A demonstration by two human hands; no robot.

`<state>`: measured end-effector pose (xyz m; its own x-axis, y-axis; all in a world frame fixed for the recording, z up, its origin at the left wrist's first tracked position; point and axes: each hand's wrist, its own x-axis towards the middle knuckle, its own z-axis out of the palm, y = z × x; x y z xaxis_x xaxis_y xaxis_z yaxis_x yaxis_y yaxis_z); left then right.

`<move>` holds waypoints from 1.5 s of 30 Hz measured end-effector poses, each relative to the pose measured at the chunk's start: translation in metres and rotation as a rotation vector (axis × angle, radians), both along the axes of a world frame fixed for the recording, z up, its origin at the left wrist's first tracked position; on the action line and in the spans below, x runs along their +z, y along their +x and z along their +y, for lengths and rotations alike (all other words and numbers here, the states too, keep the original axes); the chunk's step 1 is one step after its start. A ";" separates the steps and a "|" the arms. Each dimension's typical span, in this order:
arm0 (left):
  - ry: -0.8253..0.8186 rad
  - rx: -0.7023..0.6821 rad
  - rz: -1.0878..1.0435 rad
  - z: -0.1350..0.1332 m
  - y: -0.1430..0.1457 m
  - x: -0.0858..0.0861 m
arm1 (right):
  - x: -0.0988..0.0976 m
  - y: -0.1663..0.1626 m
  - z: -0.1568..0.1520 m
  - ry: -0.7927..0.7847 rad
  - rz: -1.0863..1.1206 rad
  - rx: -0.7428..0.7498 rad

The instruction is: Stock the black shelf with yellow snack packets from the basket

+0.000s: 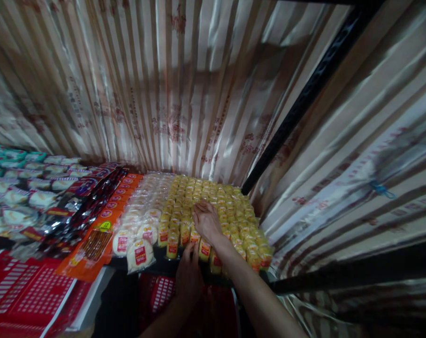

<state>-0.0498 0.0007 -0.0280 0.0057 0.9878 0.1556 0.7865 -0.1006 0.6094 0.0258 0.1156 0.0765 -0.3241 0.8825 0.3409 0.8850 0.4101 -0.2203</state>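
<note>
Rows of small yellow wrapped cakes point(230, 206) with red-and-white labels fill the right end of a dark shelf. My right hand point(206, 219) lies palm down over the middle of these rows, its fingers stretched and touching the wrappers. Lower down, my left hand point(189, 268) is at the shelf's front edge, fingertips extended against a front-row yellow cake. Neither hand visibly holds a pack; the palms are hidden. White round cakes point(140, 253) in clear wrappers stand in rows just left of the yellow ones.
Orange snack packs point(103, 225), dark shiny packets point(79, 202) and white-and-green wrapped goods point(30, 178) continue to the left. Red baskets point(33, 291) sit below the shelf front. Striped curtain point(178, 94) hangs behind; a black post point(297, 103) rises at the right corner.
</note>
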 end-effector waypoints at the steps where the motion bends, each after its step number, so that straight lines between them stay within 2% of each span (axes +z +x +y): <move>1: -0.004 0.005 0.003 0.000 0.001 -0.001 | -0.001 -0.001 0.003 -0.015 -0.009 0.003; 5: -0.020 0.017 0.013 0.001 0.002 -0.003 | -0.007 0.001 0.010 -0.013 0.009 0.040; 9: 0.004 0.014 0.020 0.000 0.001 0.000 | -0.007 0.011 0.005 0.094 0.168 0.027; 14: 0.089 -0.013 0.026 -0.001 -0.002 -0.001 | -0.010 0.028 -0.037 0.195 0.358 -0.063; 18: 0.136 -0.037 -0.002 -0.001 -0.003 -0.003 | -0.024 0.041 -0.080 0.200 0.343 -0.077; 21: 0.178 -0.030 -0.021 -0.002 -0.004 -0.004 | -0.029 0.049 -0.096 0.172 0.303 -0.083; 25: 0.212 -0.036 -0.036 -0.004 -0.007 -0.005 | -0.021 0.050 -0.096 0.131 0.250 -0.065; 29: 0.171 -0.047 -0.028 -0.006 -0.008 0.000 | -0.006 0.039 -0.087 0.080 0.153 -0.021; 34: 0.159 -0.046 -0.040 -0.007 -0.008 0.006 | 0.006 0.024 -0.082 0.002 -0.042 -0.075; 45: 0.210 -0.064 -0.009 -0.003 -0.009 -0.009 | 0.002 0.022 -0.087 0.005 -0.023 -0.133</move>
